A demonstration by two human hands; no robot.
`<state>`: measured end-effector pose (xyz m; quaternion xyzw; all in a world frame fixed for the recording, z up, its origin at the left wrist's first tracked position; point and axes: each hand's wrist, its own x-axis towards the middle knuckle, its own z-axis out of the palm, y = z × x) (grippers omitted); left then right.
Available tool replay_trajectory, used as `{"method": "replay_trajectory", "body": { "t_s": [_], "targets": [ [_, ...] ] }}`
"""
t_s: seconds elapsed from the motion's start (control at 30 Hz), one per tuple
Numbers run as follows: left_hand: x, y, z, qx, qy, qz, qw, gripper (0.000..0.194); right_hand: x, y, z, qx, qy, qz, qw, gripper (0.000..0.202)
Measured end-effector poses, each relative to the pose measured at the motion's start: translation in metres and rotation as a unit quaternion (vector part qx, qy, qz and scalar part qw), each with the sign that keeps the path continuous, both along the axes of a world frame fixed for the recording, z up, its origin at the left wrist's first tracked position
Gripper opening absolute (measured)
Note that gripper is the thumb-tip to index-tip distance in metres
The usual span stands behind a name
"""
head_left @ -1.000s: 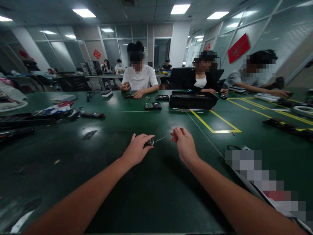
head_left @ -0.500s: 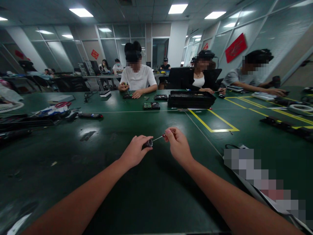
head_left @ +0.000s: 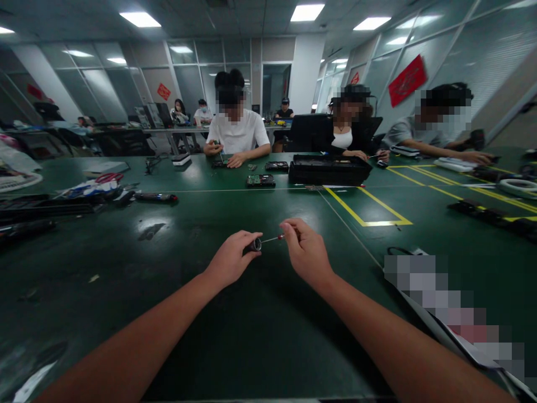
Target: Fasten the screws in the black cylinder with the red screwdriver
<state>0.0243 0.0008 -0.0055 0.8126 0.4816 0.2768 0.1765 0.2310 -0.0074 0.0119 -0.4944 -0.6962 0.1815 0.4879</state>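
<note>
A small dark cylinder [head_left: 255, 244] is located over the green counter [head_left: 235, 347], round end facing right, the grip of the left hand [head_left: 230, 257] closed on it between thumb and fingers. The right hand [head_left: 309, 249] has its grip pinched on a thin-shafted tool [head_left: 281, 237], the shaft directed at that round end; contact cannot be determined. Beyond, a circuit-board unit [head_left: 260, 180] lies near a long black case [head_left: 329, 170].

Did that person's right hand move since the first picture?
Yes. The right hand moved left, farther from the yellow tape outline and closer to the left hand.
</note>
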Motion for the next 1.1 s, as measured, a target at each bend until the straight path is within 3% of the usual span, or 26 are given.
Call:
{"method": "replay_trajectory", "body": {
  "t_s": [0.13, 0.33, 0.53, 0.7, 0.87, 0.97, 1.03, 1.1],
  "targets": [
    [0.001, -0.002, 0.001, -0.005, -0.001, 0.001, 1.0, 0.044, 0.0, -0.001, 0.002, -0.007, 0.003, 0.022, 1.0, 0.026],
    [0.002, -0.002, 0.0, -0.007, 0.0, -0.004, 1.0, 0.044, 0.002, 0.001, 0.003, -0.027, -0.011, -0.001, 1.0, 0.031],
    [0.0, -0.002, 0.001, -0.009, -0.007, 0.01, 1.0, 0.043, 0.001, 0.003, 0.001, -0.049, 0.038, 0.041, 0.997, 0.026],
    [0.0, -0.001, 0.001, -0.018, -0.01, 0.01, 1.0, 0.043, 0.002, 0.004, -0.001, -0.071, 0.035, 0.023, 0.997, 0.027],
    [0.0, -0.001, 0.003, -0.007, -0.022, 0.011, 1.0, 0.041, -0.002, 0.011, -0.01, -0.071, 0.179, 0.052, 0.98, 0.02],
    [0.001, -0.001, 0.006, 0.009, -0.015, -0.005, 1.0, 0.045, -0.002, 0.02, -0.014, -0.138, 0.313, 0.075, 0.937, 0.026],
    [0.0, -0.001, 0.008, 0.02, 0.0, -0.012, 1.0, 0.049, 0.0, 0.025, -0.016, -0.174, 0.38, 0.049, 0.907, 0.03],
    [-0.001, 0.001, 0.007, 0.011, 0.016, -0.009, 1.0, 0.051, 0.003, 0.029, -0.017, -0.16, 0.383, -0.008, 0.91, 0.03]
  ]
}}
